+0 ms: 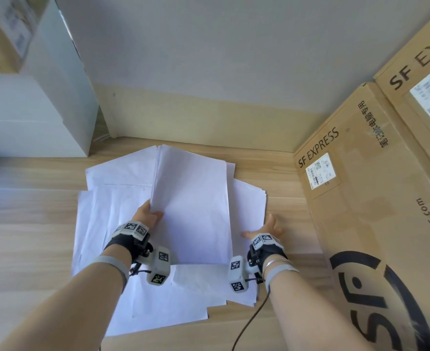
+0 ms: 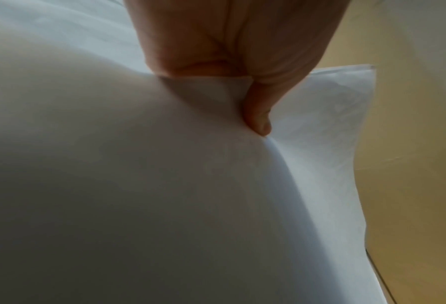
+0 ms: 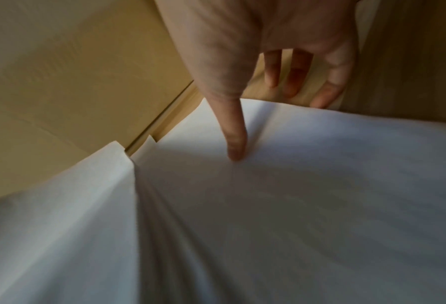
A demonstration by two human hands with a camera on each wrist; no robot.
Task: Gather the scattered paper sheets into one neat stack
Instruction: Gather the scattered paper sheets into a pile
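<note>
White paper sheets (image 1: 122, 252) lie fanned over the wooden surface (image 1: 29, 239), some overlapping. Left hand (image 1: 146, 216) pinches a gathered bundle (image 1: 193, 206) at its left edge, thumb on top, raised above the loose sheets. Right hand (image 1: 268, 229) fingers straight, thumb pressing a sheet at the right. Cardboard boxes (image 1: 366, 198) stand just right.

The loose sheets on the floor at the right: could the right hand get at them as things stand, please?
Probably yes: the right hand already lies open on those loose sheets, nothing covering them there.
</note>
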